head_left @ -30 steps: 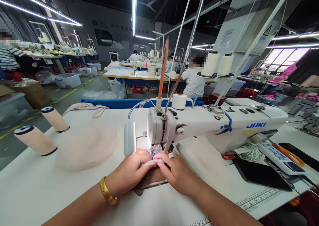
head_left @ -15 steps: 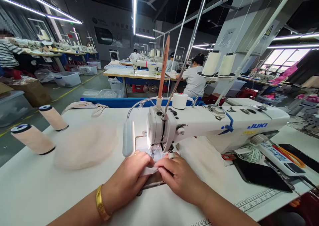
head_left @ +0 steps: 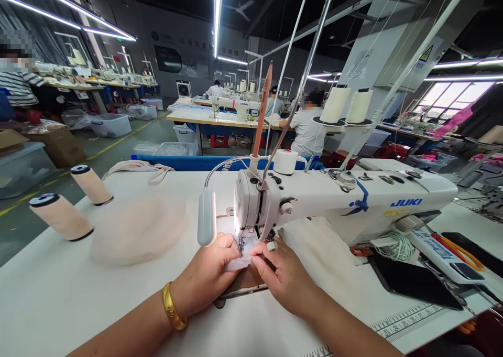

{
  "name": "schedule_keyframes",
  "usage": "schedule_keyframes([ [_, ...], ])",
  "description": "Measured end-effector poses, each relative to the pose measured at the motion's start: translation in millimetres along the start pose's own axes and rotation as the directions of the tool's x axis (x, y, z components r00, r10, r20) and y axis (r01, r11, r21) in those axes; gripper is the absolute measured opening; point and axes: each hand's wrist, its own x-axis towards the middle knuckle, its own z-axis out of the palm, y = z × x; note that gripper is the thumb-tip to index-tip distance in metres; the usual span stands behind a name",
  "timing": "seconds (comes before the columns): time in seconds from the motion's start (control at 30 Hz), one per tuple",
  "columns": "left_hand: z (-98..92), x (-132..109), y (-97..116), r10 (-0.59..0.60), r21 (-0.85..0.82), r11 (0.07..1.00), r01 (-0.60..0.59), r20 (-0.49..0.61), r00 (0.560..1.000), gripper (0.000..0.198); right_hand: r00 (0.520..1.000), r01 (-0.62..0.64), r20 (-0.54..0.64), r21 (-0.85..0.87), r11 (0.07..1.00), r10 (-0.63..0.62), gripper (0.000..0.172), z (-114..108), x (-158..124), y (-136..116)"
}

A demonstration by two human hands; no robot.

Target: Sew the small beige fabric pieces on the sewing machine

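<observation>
A thin white strip of fabric (head_left: 238, 263) spans the gap between my two hands, just in front of the needle area of the sewing machine (head_left: 251, 205). My left hand (head_left: 214, 265), below a gold bangle, pinches the strip's left part, with fingertips close to the presser foot (head_left: 241, 244). Thumb and forefinger of my right hand (head_left: 279, 270) grip its other end, right of the foot. Sheer pale fabric (head_left: 314, 247) lies behind my right hand, under the machine arm. How far the strip runs beneath the foot is hidden.
Two peach thread cones (head_left: 63, 218) stand at the table's left, beside a heap of sheer fabric (head_left: 137, 228). A small lamp (head_left: 206, 218) hangs left of the needle. At right lie a black phone (head_left: 412, 278) and a coiled white cable (head_left: 395, 246). Co-workers sit at other machines beyond.
The view has shifted slightly, moving the scene a little to the right. Both hands keep their pinch, and more of the white strip shows between them.
</observation>
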Motion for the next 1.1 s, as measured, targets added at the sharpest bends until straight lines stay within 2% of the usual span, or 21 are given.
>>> schedule_keyframes([
  [0.07, -0.1, -6, 3, 0.101, 0.044, 0.994, -0.1, -0.008, 0.995, 0.023, 0.987, 0.075, 0.146, -0.067, 0.995, -0.064, 0.017, -4, -2, -1],
  [0.17, -1.3, -15, 13, 0.207, 0.089, 0.974, -0.206, -0.004, 0.978, 0.031, 0.933, 0.174, 0.341, -0.139, 0.975, -0.118, 0.022, -12, -5, -4],
  [0.27, -2.2, -21, 21, 0.243, 0.16, 0.957, -0.242, 0.015, 0.97, 0.033, 0.909, 0.19, 0.406, -0.196, 0.962, -0.097, 0.021, -17, -8, -9],
  [0.4, -2.6, -21, 23, 0.251, 0.198, 0.946, -0.255, 0.046, 0.967, 0.033, 0.91, 0.174, 0.408, -0.226, 0.958, -0.069, 0.019, -18, -9, -11],
  [0.6, -6.5, -17, 20, 0.249, 0.212, 0.945, -0.25, 0.034, 0.968, 0.035, 0.915, 0.152, 0.4, -0.23, 0.961, -0.049, 0.025, -16, -6, -7],
  [0.9, -5.0, -11, 5, 0.245, 0.248, 0.94, -0.235, -0.009, 0.969, 0.038, 0.94, 0.129, 0.34, -0.322, 0.938, -0.013, 0.021, -6, -3, 3],
  [1.1, -6.9, -12, 7, 0.28, 0.243, 0.932, -0.27, -0.007, 0.96, 0.035, 0.947, 0.115, 0.321, -0.318, 0.941, -0.007, 0.024, -2, -6, 6],
])
